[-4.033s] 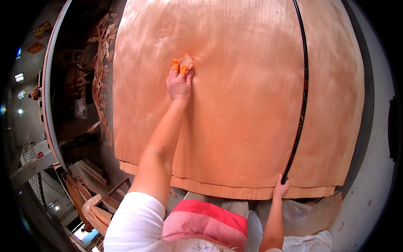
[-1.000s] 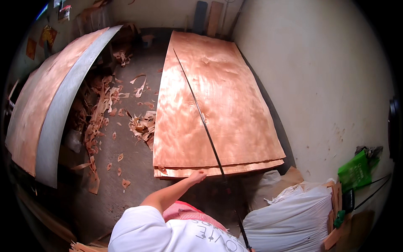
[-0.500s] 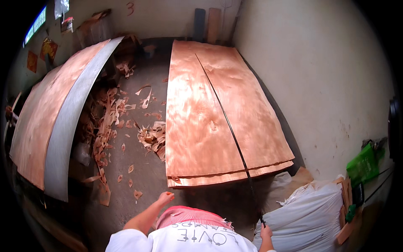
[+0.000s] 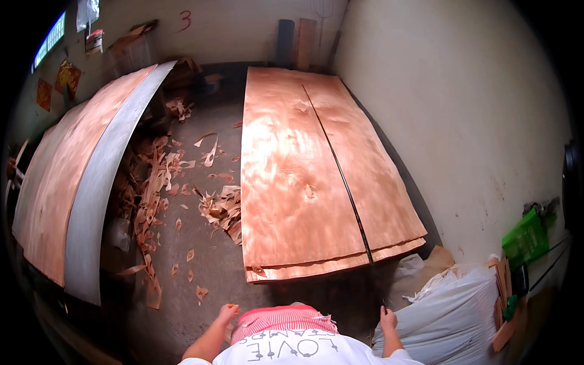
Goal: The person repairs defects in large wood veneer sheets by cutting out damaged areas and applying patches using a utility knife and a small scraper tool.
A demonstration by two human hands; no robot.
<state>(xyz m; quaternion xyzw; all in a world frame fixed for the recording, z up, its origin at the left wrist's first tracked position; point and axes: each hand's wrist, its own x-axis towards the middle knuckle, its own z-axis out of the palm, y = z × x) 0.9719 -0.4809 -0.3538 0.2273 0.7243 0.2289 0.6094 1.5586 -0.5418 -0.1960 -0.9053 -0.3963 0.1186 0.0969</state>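
Note:
My right hand [image 4: 388,318] is closed around the lower end of a long, thin dark rod [image 4: 342,176]. The rod reaches away across a stack of large reddish-brown wood veneer sheets [image 4: 292,201], narrowing toward its far end. Near the hand, its lower part is hard to see against the dark floor. My left hand [image 4: 228,312] is beside my waist, a little short of the stack's front edge, with its fingers curled together. Whether anything small is between them cannot be made out.
On the left stands another stack of veneer [image 4: 91,140] with a grey sheet [image 4: 100,182] along its edge. Veneer scraps [image 4: 222,210] litter the floor between the stacks. A white sack-like bundle [image 4: 450,310] and a green bag [image 4: 526,238] lie along the right wall [image 4: 462,121].
The rod has shifted right over the veneer, its far tip now nearer me. My left hand has come down and closer to my body; my right hand has risen slightly.

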